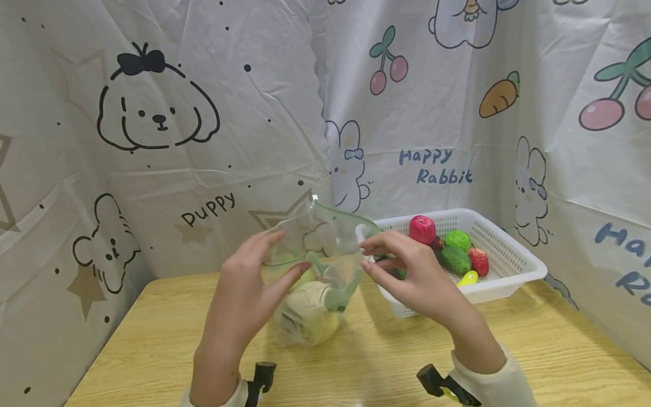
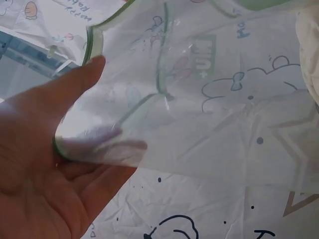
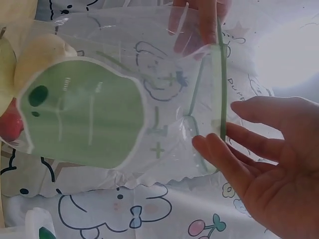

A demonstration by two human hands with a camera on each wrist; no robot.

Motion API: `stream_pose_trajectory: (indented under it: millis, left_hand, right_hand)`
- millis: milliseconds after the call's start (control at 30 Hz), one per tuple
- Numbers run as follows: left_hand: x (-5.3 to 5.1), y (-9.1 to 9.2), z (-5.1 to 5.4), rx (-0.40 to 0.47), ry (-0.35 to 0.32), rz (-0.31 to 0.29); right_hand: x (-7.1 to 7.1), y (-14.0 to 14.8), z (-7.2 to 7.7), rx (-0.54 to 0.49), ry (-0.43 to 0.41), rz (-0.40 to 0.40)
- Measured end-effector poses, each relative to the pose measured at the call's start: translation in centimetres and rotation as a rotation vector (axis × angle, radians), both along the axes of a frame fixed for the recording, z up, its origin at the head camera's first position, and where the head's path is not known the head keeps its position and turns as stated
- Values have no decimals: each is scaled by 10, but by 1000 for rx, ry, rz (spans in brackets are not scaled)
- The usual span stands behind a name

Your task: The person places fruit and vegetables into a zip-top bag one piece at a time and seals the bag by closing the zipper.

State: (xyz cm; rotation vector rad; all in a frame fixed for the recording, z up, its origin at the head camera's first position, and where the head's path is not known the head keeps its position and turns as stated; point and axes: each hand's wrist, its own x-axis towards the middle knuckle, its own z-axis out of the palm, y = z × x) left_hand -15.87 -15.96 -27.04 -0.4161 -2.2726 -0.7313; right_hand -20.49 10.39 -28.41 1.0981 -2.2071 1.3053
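A clear zip bag [image 1: 338, 294] with green trim stands on the table, its mouth spread apart. Inside is a cream, round fruit-like piece [image 1: 305, 299] beside a yellow-green fruit [image 3: 6, 69]. A red piece [image 3: 12, 119] shows beside them in the right wrist view; I cannot tell whether it is inside. My left hand [image 1: 244, 288] holds the left side of the bag's mouth, thumb at the front rim, fingers seen through the plastic in the left wrist view. At the opposite side, my right hand [image 1: 414, 274] touches the rim with spread, slightly bent fingers.
A white basket [image 1: 508, 288] stands right of the bag. It holds a red fruit [image 1: 422, 229], a bright green piece [image 1: 457, 240], a dark green piece [image 1: 456, 260], a smaller red fruit [image 1: 478, 262] and a yellow item [image 1: 468, 278]. Printed cloth [image 1: 274, 141] hangs behind the wooden table [image 1: 137, 339].
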Motion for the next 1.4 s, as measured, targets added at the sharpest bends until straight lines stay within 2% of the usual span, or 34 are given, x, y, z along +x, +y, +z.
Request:
stream_pose_trajectory:
  millis: [100,233,400,567,700,833,1133,1233,1400]
  left_hand:
    - [-1,0,0,73,9,67]
    - [-1,1,0,178,12,148]
    - [-2,1,-1,239,13,189]
    - [-3,-1,-1,217,36,154]
    - [-3,-2,-2,192,47,109]
    - [-3,-2,-2,184,51,91]
    - [-3,-1,-1,173,29,85]
    - [-3,-1,-1,169,16,80]
    - [-3,0,-2,154,17,74]
  right_hand:
    - [0,-3,-1,-36,11,15]
    - [1,-5,-2,-34,39,27]
    - [2,-8,-3,-2,75,52]
    - [3,-8,-3,9,86,60]
    - [3,-3,0,11,114,32]
    - [0,4,2,-5,156,-10]
    - [-10,27,5,-16,167,-124]
    - [-15,34,4,20,160,-193]
    - [-27,43,-2,114,103,-304]
